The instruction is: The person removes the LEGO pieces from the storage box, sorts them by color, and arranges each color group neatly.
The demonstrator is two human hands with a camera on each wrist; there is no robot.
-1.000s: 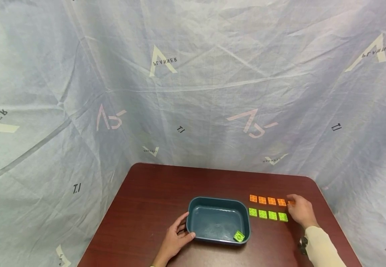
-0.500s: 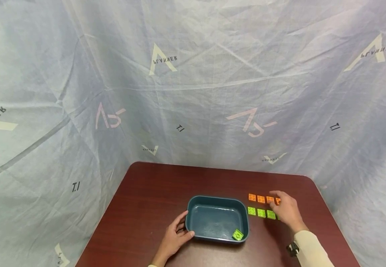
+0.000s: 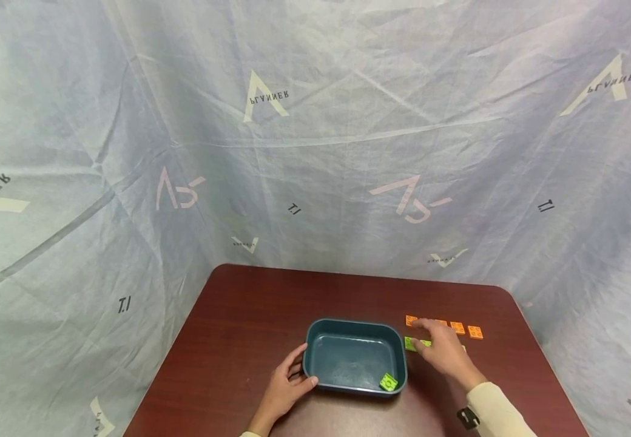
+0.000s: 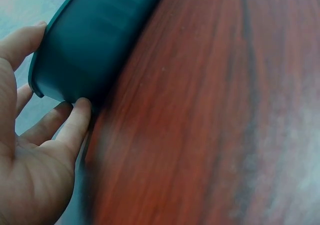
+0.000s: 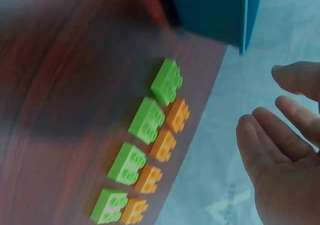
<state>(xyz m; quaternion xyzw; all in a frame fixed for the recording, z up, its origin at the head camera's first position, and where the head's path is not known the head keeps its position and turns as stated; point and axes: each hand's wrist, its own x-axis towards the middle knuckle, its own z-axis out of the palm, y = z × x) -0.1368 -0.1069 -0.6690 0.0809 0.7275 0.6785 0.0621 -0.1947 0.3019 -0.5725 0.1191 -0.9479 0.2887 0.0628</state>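
My left hand (image 3: 285, 385) holds the left end of a dark teal plastic tub (image 3: 343, 358), its thumb and index finger spread at two corners. In the left wrist view, fingertips touch the outer wall of the tub (image 4: 85, 50). Inside, near the right front corner, lies a green toy brick (image 3: 388, 382). My right hand (image 3: 449, 352) hovers over two rows of bricks with fingers loosely bent and nothing in them. Orange bricks (image 3: 475, 332) form the far row and green bricks (image 3: 410, 343) the near one; the hand covers part of both.
The reddish-brown wooden table (image 3: 228, 352) has rounded far corners. Grey printed cloth (image 3: 315, 152) hangs behind it and along both sides. In the right wrist view, the green row (image 5: 145, 120) and orange row (image 5: 162, 145) extend away from the tub's end.
My right hand has moved left along the rows, from the rightmost orange brick toward the tub, uncovering the orange bricks at the right. My left hand and the tub stay in place.
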